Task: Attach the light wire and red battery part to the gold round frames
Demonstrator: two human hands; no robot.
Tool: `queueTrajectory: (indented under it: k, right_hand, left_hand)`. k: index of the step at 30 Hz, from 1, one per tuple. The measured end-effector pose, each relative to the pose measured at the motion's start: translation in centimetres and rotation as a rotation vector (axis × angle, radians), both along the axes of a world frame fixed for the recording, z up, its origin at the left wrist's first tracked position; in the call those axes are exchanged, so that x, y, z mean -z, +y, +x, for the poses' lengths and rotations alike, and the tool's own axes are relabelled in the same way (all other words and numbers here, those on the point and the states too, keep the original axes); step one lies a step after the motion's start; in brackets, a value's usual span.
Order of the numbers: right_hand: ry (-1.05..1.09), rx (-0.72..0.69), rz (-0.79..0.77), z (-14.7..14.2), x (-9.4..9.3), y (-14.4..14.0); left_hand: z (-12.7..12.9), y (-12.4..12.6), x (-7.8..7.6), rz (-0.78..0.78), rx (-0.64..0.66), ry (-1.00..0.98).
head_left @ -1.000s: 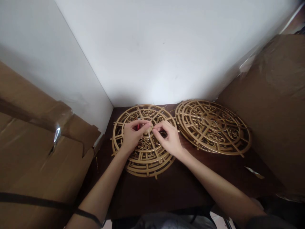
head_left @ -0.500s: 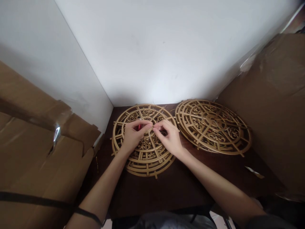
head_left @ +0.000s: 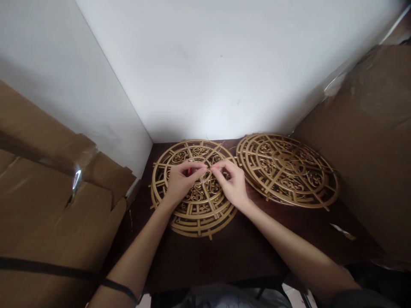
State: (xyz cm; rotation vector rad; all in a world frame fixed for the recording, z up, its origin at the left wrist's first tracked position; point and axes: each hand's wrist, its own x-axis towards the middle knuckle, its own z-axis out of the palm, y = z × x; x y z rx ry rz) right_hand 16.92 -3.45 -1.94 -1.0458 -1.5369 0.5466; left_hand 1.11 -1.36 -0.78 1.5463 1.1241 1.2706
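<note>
A stack of round gold openwork discs (head_left: 199, 222) with scroll patterns lies on the dark table. Over its centre, my left hand (head_left: 183, 179) is closed in a pinch of thumb and forefinger. My right hand (head_left: 231, 182) pinches close beside it, the fingertips of both hands a short gap apart. Whatever is between the fingertips is too small to make out; it may be thin thread. Something small and red (head_left: 189, 171) shows behind my left fingers, partly hidden by them.
A second stack of gold discs (head_left: 266, 190) lies to the right, with loose thin strands on it. A small pale, pointed object (head_left: 343, 231) rests on the dark table (head_left: 224, 261) at right. Cardboard (head_left: 48, 214) stands at left and more cardboard (head_left: 369, 149) at right; a white wall (head_left: 224, 72) rises behind.
My right hand has moved slightly right, so the fingertips are a little farther apart. My left hand has shifted slightly right. The disc stacks stay where they were.
</note>
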Motion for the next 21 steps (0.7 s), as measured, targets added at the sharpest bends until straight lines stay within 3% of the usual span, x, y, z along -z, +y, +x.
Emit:
queueTrajectory:
  k: [12, 17, 21]
  right_hand:
    - [0.469, -0.133, -0.324, -0.4, 0.2, 0.6]
    - [0.523, -0.080, -0.312, -0.3, 0.3, 1.1]
    - [0.513, -0.098, -0.307, -0.3, 0.2, 1.0]
  left_hand:
    - [0.0, -0.1, -0.1, 0.075, 0.068, 0.032]
    - [-0.1, -0.2, -0.1, -0.029, 0.103, -0.052]
    - [-0.1, -0.2, -0.2, -0.085, 0.223, -0.241]
